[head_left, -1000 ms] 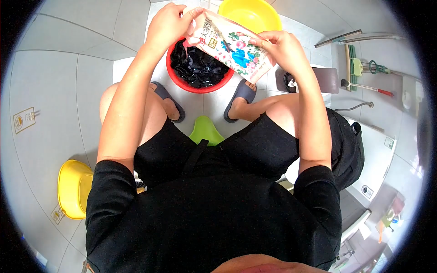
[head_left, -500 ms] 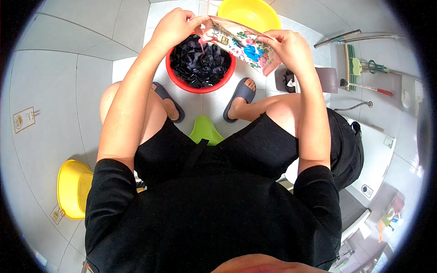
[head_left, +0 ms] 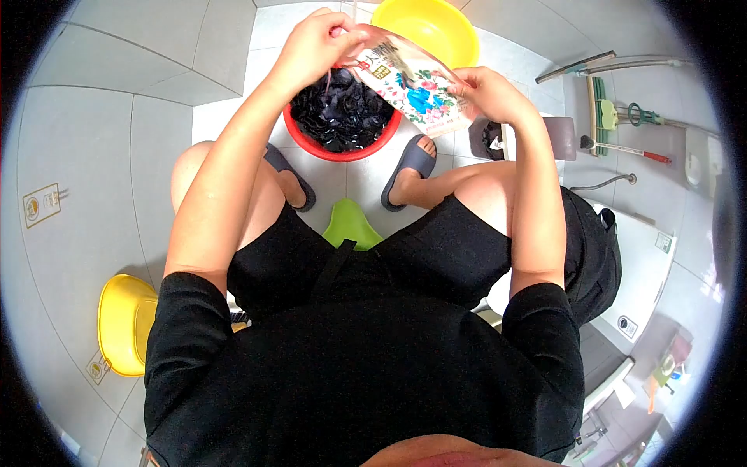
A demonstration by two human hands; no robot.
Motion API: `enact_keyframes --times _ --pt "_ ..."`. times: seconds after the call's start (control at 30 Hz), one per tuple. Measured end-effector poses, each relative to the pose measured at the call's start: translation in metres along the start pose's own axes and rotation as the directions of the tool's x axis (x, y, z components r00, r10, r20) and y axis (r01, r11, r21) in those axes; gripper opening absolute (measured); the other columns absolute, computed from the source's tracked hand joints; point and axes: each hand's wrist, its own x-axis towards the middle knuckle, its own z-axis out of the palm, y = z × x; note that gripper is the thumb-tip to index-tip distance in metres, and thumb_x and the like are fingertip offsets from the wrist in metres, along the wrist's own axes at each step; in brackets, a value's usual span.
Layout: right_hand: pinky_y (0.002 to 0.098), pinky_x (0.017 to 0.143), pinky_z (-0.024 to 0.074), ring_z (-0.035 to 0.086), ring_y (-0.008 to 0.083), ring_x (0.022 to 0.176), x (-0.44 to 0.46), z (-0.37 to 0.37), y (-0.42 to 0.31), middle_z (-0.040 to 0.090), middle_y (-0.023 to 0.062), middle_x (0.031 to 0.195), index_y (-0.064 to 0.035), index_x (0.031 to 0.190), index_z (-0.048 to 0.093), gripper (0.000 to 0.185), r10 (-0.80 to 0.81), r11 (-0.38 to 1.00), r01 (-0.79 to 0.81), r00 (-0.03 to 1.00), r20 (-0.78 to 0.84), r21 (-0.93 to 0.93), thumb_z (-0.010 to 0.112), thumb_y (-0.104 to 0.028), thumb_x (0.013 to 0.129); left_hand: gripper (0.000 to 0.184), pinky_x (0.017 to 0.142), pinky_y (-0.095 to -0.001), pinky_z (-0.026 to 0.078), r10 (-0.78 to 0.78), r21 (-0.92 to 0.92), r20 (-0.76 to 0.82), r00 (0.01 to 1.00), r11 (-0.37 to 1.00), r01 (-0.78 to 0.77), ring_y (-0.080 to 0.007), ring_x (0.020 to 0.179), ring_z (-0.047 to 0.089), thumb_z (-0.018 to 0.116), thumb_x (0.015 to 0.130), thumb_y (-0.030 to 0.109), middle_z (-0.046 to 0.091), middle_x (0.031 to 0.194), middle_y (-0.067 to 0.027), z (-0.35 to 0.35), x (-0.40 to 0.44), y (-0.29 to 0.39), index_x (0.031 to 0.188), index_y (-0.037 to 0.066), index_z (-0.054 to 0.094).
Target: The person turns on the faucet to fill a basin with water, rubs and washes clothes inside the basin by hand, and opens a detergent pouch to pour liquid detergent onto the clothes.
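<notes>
Between my two hands is a flexible printed pouch [head_left: 416, 89] with pink flowers, a blue patch and dark lettering, tilted over the red basin [head_left: 342, 157]. My left hand [head_left: 320, 39] pinches its upper left end. My right hand [head_left: 489, 92] grips the right edge, thumb on the printed side. Something thin and pinkish shows below the left end; I cannot tell if it is liquid or part of the pouch. In the basin lies a heap of dark, shiny, wet-looking material [head_left: 342, 113], possibly cloth.
Behind the pouch stands a yellow basin [head_left: 436, 29]. Another yellow basin [head_left: 124, 323] leans by the left wall. A green stool edge [head_left: 350, 222] shows between my legs. A grey bin [head_left: 559, 138] stands right; brushes and a mop [head_left: 607, 117] line the right wall.
The pouch has tilted, its printed face turning more toward me. My right hand has dropped slightly, and my left hand has shifted a little to the right.
</notes>
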Motion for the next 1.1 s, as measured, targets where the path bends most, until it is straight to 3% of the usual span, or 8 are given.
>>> enact_keyframes --times 0.23,0.4,0.57,0.77,0.87,0.9,1.0,1.1 --pt "0.0303 0.06 0.05 0.058 0.0132 0.06 0.011 0.011 0.007 0.066 0.0039 0.072 -0.0032 0.104 0.071 0.02 0.14 0.942 -0.103 0.986 0.093 -0.32 0.064 -0.022 0.103 0.021 0.072 -0.0345 0.047 0.118 -0.017 0.009 0.993 0.993 -0.118 -0.0201 0.076 0.055 0.074 0.093 0.025 0.052 0.082 -0.0067 0.027 0.005 0.037 0.091 0.005 0.072" --pt "0.0303 0.068 0.053 0.063 0.0123 0.072 0.013 0.022 -0.013 0.07 0.0034 0.088 -0.0022 0.115 0.069 0.03 -0.21 0.969 0.181 0.962 0.174 0.17 0.072 -0.028 0.1 0.019 0.083 -0.0453 0.055 0.245 0.248 0.072 0.967 0.935 -0.255 -0.0296 0.102 0.064 0.069 0.092 0.029 0.063 0.099 -0.007 0.041 0.003 0.056 0.096 0.011 0.07" --pt "0.0283 0.077 0.055 0.066 0.0111 0.084 0.03 0.05 -0.027 0.071 0.0029 0.093 -0.0025 0.118 0.068 0.028 -0.436 0.889 0.444 0.895 -0.089 0.112 0.072 -0.023 0.099 0.019 0.083 -0.0438 0.056 0.323 0.271 0.091 0.942 0.902 -0.336 -0.0278 0.104 0.063 0.07 0.088 0.025 0.062 0.099 -0.006 0.052 0.002 0.053 0.101 0.011 0.07" --pt "0.0387 0.077 0.057 0.076 0.0246 0.088 0.045 0.061 -0.034 0.076 0.0131 0.09 -0.008 0.105 0.077 0.025 -0.357 0.934 0.351 0.9 -0.25 -0.072 0.064 -0.029 0.101 0.017 0.084 -0.0397 0.052 0.316 0.159 0.128 0.94 0.929 -0.334 -0.0299 0.098 0.061 0.07 0.091 0.023 0.058 0.097 -0.0097 0.038 0.006 0.041 0.102 0.009 0.069" --pt "0.0379 0.08 0.057 0.075 0.0261 0.088 0.045 0.052 -0.035 0.077 0.0143 0.097 -0.008 0.117 0.076 0.027 -0.212 0.961 0.253 0.933 -0.292 0.114 0.063 -0.025 0.101 0.032 0.085 -0.0398 0.051 -0.064 0.012 -0.144 0.987 0.998 0.066 -0.0324 0.1 0.063 0.059 0.101 0.027 0.062 0.101 -0.0196 0.012 0.014 0.049 0.12 0.003 0.068" --pt "0.0379 0.08 0.057 0.075 0.0261 0.088 0.045 0.052 -0.027 0.077 0.0143 0.097 -0.008 0.117 0.076 0.027 -0.213 0.959 0.257 0.931 -0.297 0.116 0.063 -0.025 0.101 0.034 0.091 -0.0418 0.052 -0.043 -0.107 -0.202 0.978 0.994 0.022 -0.0311 0.106 0.064 0.06 0.101 0.031 0.063 0.125 -0.0273 0.004 0.019 0.027 0.124 0.006 0.068" --pt "0.0342 0.087 0.0558 0.074 0.0237 0.092 0.039 0.041 -0.023 0.078 0.0156 0.101 -0.0037 0.117 0.075 0.028 -0.379 0.905 0.424 0.823 -0.423 0.015 0.064 -0.022 0.1 0.036 0.083 -0.0314 0.049 0.079 -0.071 -0.275 0.958 0.992 -0.102 -0.0163 0.089 0.056 0.05 0.099 0.015 0.059 0.097 -0.0057 -0.01 0.021 -0.018 0.128 0.015 0.073" --pt "0.0342 0.085 0.0566 0.074 0.0218 0.089 0.028 0.038 -0.026 0.078 0.0147 0.102 -0.0025 0.117 0.075 0.028 -0.348 0.914 0.402 0.847 -0.403 0.055 0.064 -0.021 0.1 0.047 0.086 -0.0272 0.046 -0.371 -0.441 0.01 0.928 0.832 0.337 -0.0125 0.088 0.053 0.042 0.096 0.008 0.06 0.107 -0.0024 -0.009 0.009 -0.032 0.136 0.007 0.068"
